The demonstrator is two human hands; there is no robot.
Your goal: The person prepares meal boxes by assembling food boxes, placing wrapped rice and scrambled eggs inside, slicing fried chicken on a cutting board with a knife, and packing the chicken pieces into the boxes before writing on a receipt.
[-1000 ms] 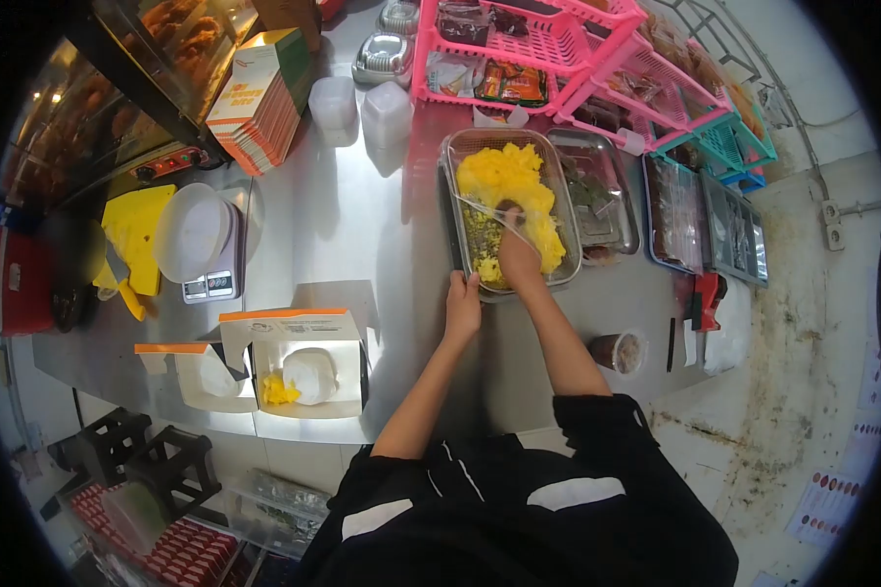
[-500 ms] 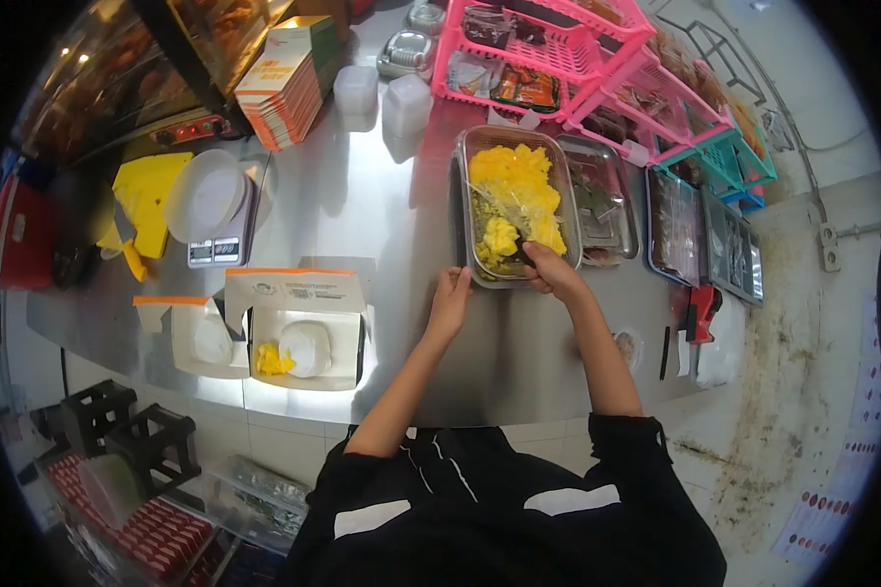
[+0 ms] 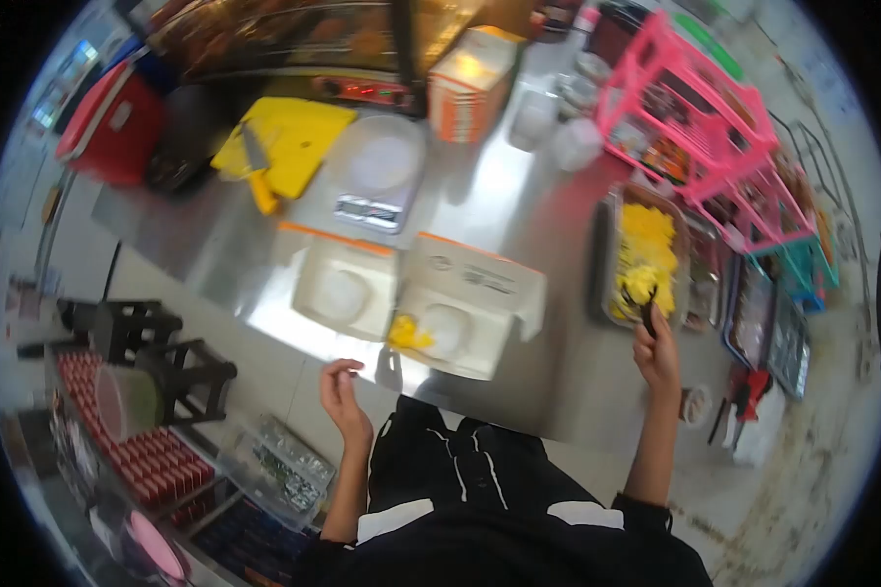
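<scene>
My right hand [image 3: 659, 354] is closed round a black-handled utensil [image 3: 648, 315], whose far end dips into yellow scrambled egg [image 3: 646, 240]. The egg lies in a clear rectangular container [image 3: 612, 256]; what kind of utensil it is I cannot tell. At the table's front edge my left hand [image 3: 347, 399] hangs loosely, fingers apart and holding nothing. Just beyond it stand two open paper boxes: the left box [image 3: 308, 311] has a white rice mound [image 3: 343, 294] inside. In the right box [image 3: 485, 357], a second rice mound [image 3: 447, 331] sits beside a clump of egg [image 3: 409, 334].
Behind the boxes are a kitchen scale [image 3: 370, 211] bearing a plastic bowl [image 3: 375, 155], and a yellow cutting board [image 3: 299, 147] with a knife [image 3: 256, 166]. Pink baskets [image 3: 695, 108] stand at the back right. Black stools [image 3: 186, 377] are on the floor at left.
My view has swung left. My left hand has left the egg container's side and come over to the front of the boxes. My right hand still has the utensil in the egg.
</scene>
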